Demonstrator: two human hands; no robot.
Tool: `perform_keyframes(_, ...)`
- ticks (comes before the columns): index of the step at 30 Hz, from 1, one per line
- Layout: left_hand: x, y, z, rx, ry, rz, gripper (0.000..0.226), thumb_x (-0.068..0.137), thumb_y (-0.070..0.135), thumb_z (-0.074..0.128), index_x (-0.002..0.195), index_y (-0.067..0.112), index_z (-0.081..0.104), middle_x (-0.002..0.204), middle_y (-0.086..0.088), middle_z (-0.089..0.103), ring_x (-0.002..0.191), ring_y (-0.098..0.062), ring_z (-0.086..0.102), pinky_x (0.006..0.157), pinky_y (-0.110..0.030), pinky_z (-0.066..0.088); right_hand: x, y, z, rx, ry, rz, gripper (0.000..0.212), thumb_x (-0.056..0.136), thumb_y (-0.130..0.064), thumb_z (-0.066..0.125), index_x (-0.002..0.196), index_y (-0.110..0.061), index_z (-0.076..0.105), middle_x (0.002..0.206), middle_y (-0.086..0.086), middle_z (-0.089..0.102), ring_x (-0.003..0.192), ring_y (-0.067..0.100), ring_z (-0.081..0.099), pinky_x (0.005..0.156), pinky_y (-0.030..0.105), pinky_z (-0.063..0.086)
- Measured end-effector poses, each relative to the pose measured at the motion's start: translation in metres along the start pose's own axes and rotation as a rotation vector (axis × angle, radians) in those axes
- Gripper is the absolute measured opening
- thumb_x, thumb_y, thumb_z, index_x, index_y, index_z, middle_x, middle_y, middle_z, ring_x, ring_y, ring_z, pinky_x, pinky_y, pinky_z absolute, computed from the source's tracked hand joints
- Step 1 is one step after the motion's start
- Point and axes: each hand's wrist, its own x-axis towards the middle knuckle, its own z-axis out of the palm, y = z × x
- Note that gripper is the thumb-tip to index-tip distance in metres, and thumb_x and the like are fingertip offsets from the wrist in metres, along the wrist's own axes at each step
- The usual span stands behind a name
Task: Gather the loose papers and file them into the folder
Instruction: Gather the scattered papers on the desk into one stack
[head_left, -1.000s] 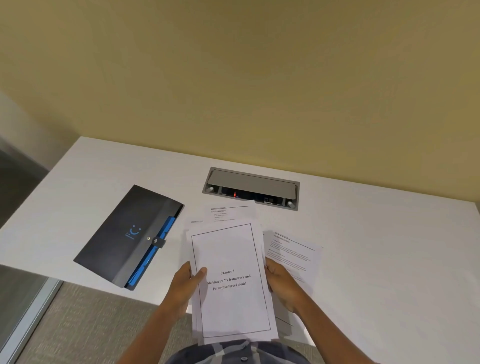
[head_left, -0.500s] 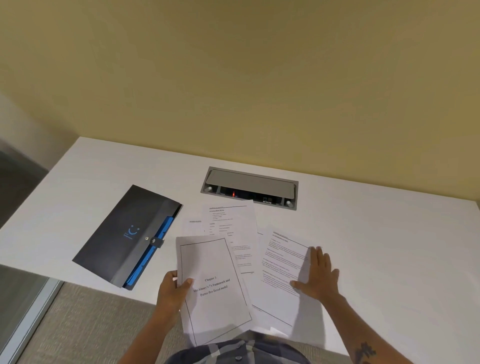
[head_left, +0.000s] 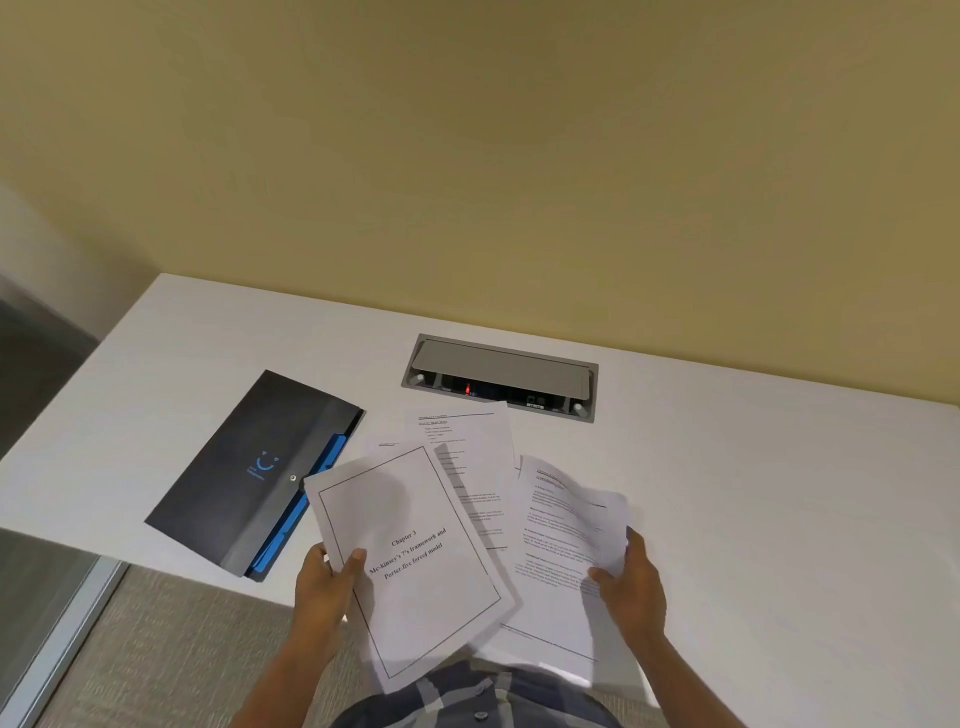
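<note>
Your left hand (head_left: 324, 582) pinched the title page (head_left: 410, 561) while your right hand (head_left: 631, 582) gripped the text sheet (head_left: 563, 525), other papers (head_left: 467, 441) lay on the surface (head_left: 753, 493) beside the closed folder (head_left: 254, 467), so ideally you squared edges before stacking.

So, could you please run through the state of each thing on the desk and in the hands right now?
Folder: flat on the desk, flap snapped shut.
Chapter 3 sheet: lifted, pinched by the left hand.
Text sheet: curled up at its right edge, gripped by the right hand.
Remaining papers: loose on the desk, overlapping.
Cable box: lid raised, red light on.
</note>
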Motion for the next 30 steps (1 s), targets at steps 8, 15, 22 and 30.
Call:
perform_keyframes(8,0.011,0.008,-0.009,-0.197,-0.079,-0.052,0.029,0.095,0.025,0.072,0.12,0.031,0.058,0.109,0.001,0.077,0.102,-0.028,0.076,0.076,-0.049,0.065,0.013,0.011,-0.043,0.254,0.27,-0.077,0.027,0.094,-0.013,0.075,0.073,-0.016,0.059,0.066,0.004,0.063,0.052,0.0,0.048,0.047,0.012,0.037)
perform_keyframes(15,0.013,0.03,-0.013,-0.296,-0.265,-0.027,0.042,0.085,0.03,0.077,0.124,0.035,0.064,0.114,0.0,0.081,0.102,-0.028,0.08,0.088,-0.059,0.063,0.017,-0.037,-0.091,0.338,0.193,-0.124,0.02,0.097,-0.021,0.07,0.079,-0.017,0.064,0.073,-0.001,0.069,0.057,0.0,0.058,0.05,0.01,0.043)
perform_keyframes(22,0.014,0.044,-0.011,-0.257,-0.428,-0.016,0.047,0.091,0.021,0.074,0.136,0.025,0.06,0.123,-0.008,0.078,0.111,-0.032,0.076,0.091,-0.058,0.062,-0.012,-0.106,-0.047,0.6,-0.175,-0.137,0.022,0.099,-0.009,0.068,0.098,-0.029,0.077,0.094,-0.024,0.081,0.088,-0.009,0.074,0.071,0.003,0.053)
perform_keyframes(30,0.006,0.039,-0.016,-0.148,-0.468,-0.062,0.035,0.099,0.018,0.068,0.133,0.016,0.061,0.122,-0.004,0.079,0.112,-0.023,0.075,0.093,-0.04,0.062,-0.038,-0.138,0.021,0.631,-0.622,-0.197,0.025,0.103,-0.033,0.063,0.125,-0.03,0.074,0.124,-0.004,0.078,0.118,0.018,0.073,0.105,0.046,0.056)
